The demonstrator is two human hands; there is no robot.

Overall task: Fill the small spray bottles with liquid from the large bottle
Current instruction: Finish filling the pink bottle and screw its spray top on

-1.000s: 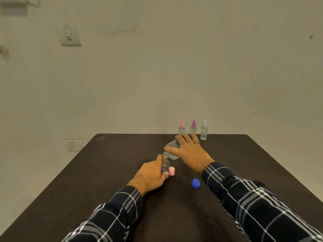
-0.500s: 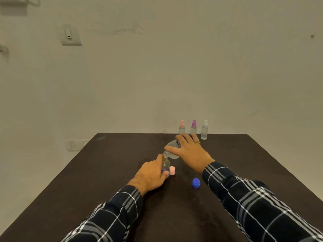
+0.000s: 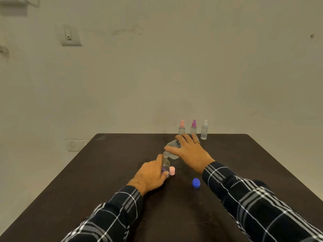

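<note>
My left hand (image 3: 150,173) grips a small clear spray bottle (image 3: 165,164) standing upright on the dark table (image 3: 108,163), its top off. My right hand (image 3: 189,151) holds the large clear bottle (image 3: 172,145) tipped to the left, its mouth right over the small bottle's neck. A pink spray cap (image 3: 172,171) stands just right of the small bottle. The large bottle's blue cap (image 3: 196,183) lies on the table nearer to me.
Three capped small spray bottles stand in a row at the table's far edge: pink top (image 3: 182,128), purple top (image 3: 193,127), white top (image 3: 204,129). A bare wall with a switch plate (image 3: 70,35) rises behind the table.
</note>
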